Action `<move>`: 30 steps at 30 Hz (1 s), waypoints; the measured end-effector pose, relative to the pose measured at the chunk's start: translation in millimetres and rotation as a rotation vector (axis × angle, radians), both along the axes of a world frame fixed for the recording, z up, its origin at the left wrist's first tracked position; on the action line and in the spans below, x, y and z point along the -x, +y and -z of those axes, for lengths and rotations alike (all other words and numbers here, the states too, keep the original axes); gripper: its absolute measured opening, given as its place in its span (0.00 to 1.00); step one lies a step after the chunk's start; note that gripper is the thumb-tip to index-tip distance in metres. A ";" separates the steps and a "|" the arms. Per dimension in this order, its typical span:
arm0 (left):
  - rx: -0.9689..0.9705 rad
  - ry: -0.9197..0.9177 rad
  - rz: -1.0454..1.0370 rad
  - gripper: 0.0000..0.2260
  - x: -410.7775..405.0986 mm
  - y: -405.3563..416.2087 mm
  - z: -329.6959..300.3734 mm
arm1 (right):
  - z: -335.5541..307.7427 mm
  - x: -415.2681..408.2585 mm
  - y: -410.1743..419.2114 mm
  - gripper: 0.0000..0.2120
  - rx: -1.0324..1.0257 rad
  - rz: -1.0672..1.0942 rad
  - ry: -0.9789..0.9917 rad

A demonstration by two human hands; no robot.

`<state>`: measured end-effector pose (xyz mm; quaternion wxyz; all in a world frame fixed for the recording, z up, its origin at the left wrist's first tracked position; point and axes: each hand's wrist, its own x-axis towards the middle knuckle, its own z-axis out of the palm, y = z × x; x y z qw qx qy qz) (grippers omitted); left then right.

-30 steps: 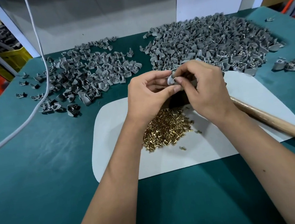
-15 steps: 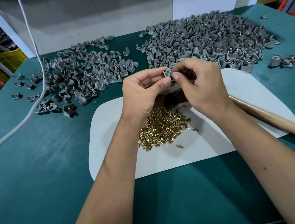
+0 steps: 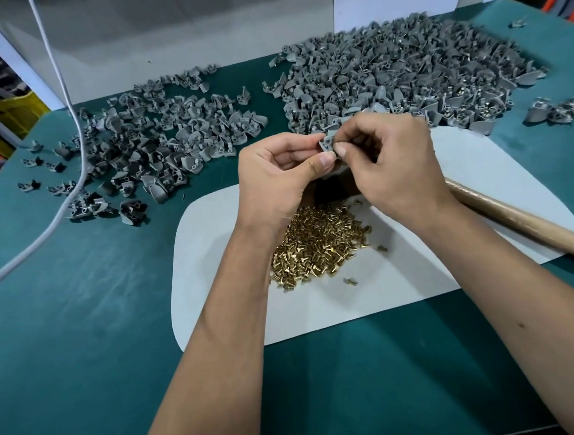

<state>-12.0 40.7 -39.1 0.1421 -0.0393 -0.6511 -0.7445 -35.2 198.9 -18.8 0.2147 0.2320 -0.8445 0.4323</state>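
Fitting step, mid-frame: left hand (image 3: 276,180) pinches grey part (image 3: 327,143), right hand (image 3: 391,164) grip pinching it too; next probably calls for a square, firm press.

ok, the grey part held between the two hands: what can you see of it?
The grey part is a small moulded piece, matte plastic by its look, like those in the heaps behind. Only a sliver shows; the rest is covered. It is held in the air above the white mat and the brass pile. The left hand pinches it between thumb and forefinger; the right hand pinches its right side.
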 end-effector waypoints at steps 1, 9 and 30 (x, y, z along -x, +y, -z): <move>0.012 0.006 -0.004 0.12 -0.1 0.0 -0.5 | 0.0 0.1 -0.1 0.03 -0.003 0.000 -0.007; 0.381 0.064 -0.155 0.10 0.5 9.8 -0.8 | -21.4 8.8 37.3 0.06 -0.187 0.094 -0.143; 0.480 -0.138 -0.185 0.09 2.1 5.0 -2.1 | -51.5 2.2 55.8 0.17 -0.351 0.074 -0.351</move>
